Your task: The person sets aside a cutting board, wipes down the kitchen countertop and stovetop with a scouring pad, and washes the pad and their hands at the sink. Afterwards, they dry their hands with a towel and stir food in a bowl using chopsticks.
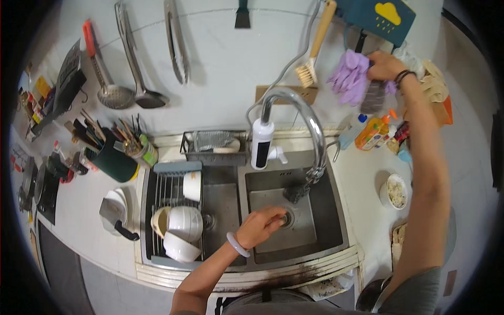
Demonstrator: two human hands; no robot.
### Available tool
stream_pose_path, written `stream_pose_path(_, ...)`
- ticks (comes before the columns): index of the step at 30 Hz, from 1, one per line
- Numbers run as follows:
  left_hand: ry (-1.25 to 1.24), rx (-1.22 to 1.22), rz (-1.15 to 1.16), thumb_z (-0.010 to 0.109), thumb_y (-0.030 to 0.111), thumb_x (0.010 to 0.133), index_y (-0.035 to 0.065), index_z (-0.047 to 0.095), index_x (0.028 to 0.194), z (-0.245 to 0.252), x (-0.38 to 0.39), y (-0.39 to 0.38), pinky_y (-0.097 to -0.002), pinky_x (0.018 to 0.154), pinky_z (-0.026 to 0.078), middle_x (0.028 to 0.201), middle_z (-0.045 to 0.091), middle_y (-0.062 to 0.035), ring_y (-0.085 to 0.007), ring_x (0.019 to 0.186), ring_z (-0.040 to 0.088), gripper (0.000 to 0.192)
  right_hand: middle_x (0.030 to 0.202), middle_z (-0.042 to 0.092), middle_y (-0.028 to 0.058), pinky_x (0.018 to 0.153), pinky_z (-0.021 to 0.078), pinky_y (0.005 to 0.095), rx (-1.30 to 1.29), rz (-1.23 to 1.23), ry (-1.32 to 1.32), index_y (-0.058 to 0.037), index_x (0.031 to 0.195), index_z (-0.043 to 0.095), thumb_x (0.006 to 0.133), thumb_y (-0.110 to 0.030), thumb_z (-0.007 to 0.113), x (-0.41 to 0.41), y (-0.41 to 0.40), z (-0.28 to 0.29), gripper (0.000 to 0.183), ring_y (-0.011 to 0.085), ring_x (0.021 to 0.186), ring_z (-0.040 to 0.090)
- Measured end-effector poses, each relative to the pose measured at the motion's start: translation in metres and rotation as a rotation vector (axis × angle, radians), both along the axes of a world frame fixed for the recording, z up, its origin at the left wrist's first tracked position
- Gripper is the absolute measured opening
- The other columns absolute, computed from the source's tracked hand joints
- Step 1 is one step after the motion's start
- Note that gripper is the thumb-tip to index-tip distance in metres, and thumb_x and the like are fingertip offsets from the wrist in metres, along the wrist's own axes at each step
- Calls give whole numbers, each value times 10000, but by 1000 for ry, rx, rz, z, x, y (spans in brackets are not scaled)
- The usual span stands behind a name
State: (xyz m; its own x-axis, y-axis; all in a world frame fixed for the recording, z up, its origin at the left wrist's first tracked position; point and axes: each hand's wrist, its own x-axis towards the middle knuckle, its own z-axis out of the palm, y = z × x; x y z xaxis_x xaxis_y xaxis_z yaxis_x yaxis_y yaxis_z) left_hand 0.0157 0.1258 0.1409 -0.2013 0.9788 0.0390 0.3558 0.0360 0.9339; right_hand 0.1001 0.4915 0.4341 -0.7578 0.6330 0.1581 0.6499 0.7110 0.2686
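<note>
My left hand (262, 226), with a pale bangle at its wrist, hovers over the right basin (283, 236) of the steel sink, fingers curled near the drain; no held object shows. Up at the wall, my right hand (384, 67) grips a dark, brush-like thing (373, 96) hanging beside purple rubber gloves (350, 76); which part it holds is partly hidden. A curved chrome faucet (315, 126) with a white filter body (262, 143) arches over the right basin.
White bowls (185, 224) stand in a drying rack over the left basin. Soap bottles (370, 132) and a bowl of food (395, 193) are on the right counter. A wooden-handled brush (321, 31) hangs on the wall. A utensil holder (114, 157) stands left.
</note>
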Motion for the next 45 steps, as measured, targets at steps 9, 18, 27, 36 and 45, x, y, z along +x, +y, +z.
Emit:
stream_pose_path(9,574,429,334,614,54,853,46,626,1077,50,4,22,-336,805,486,972,632,-127,-282,911,626,224,967,675,200,743,539,394,200,-61,-112,-8,1058,655,615,-254,713,-16,-4,-7,510,324,845,666)
stream_pose_path(18,-174,320,436,584,26,841,32,559,1204,-22,-18,47,-321,851,480,1173,582,-158,-308,1024,595,364,930,664,55,627,452,203,-459,286,938,-27,971,642,793,-91,524,72,-60,-86,223,85,716,609)
stream_pose_path(27,845,47,322,556,155,855,47,372,1393,-94,-21,131,-495,1094,268,1481,344,-139,-275,1349,359,579,1176,578,239,964,461,488,-2208,-360,1638,59,1110,553,991,-404,394,68,-192,-292,504,360,1110,558)
stream_pose_path(36,-1350,129,383,420,333,1011,25,605,1036,-80,5,118,-324,869,500,965,662,-96,-217,914,628,361,1039,609,209,958,447,454,-2608,-258,2098,73,1054,555,977,-259,367,20,-190,-353,389,339,1019,573)
stream_pose_path(45,-1687,97,237,473,356,990,89,592,1047,-78,27,121,-330,743,523,948,651,-65,-199,813,610,298,678,576,45,421,344,277,-1737,-398,1549,-64,842,566,943,-255,461,10,-188,-344,240,153,429,437)
